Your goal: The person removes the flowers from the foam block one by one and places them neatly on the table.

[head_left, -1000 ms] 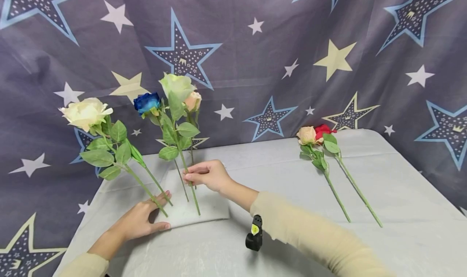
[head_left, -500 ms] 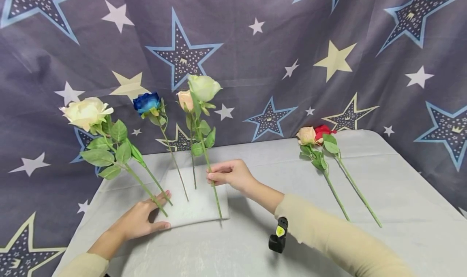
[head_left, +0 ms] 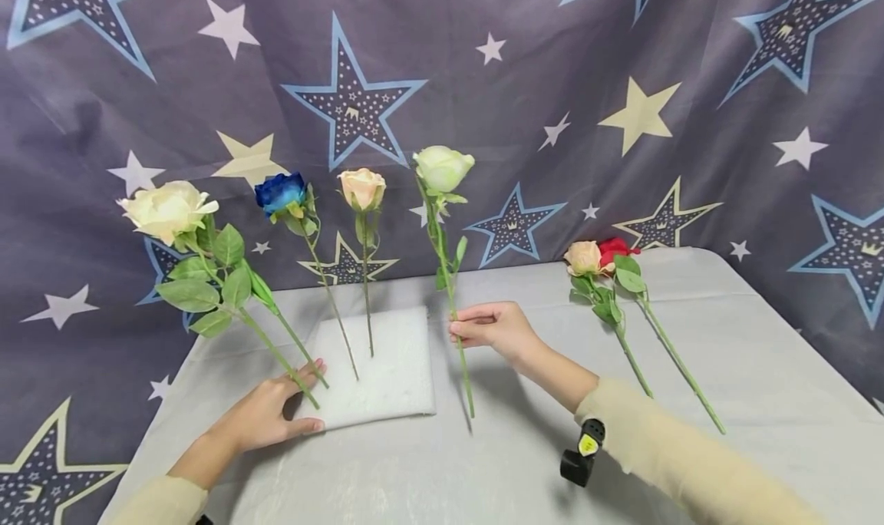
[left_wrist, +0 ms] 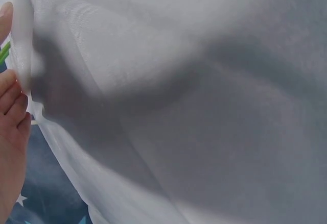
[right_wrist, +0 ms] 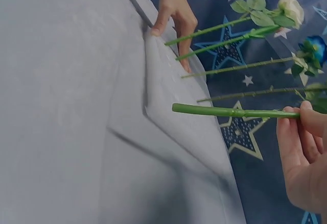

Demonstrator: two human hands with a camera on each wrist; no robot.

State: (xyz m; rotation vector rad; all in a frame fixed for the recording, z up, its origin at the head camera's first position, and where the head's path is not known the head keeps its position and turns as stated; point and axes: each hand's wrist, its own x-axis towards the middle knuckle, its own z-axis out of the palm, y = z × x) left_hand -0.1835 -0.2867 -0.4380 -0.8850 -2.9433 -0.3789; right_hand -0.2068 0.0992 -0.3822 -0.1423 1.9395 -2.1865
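Observation:
My right hand point(head_left: 500, 329) pinches the green stem of a pale green-white artificial rose point(head_left: 444, 169) between thumb and fingers. The flower stands upright to the right of a white foam block point(head_left: 397, 379), its stem's lower end apart from the foam. My left hand point(head_left: 258, 417) rests on the block's left side, fingers spread and thumb along the front edge. Stems stand in the foam: a cream rose point(head_left: 168, 212), a green stem with a hidden bloom point(head_left: 290, 333), a blue rose point(head_left: 279, 195) and a peach rose point(head_left: 362, 189). The left wrist view shows mostly cloth.
A light peach rose point(head_left: 583, 257) and a red rose point(head_left: 616, 250) lie on the right of the table, stems toward the front. Pale cloth covers the table point(head_left: 539, 440). Behind it hangs a dark curtain point(head_left: 470, 110) with stars.
My right hand has carried the pale green-white rose rightward, from over the foam block to beyond its right edge. My left hand has kept its place.

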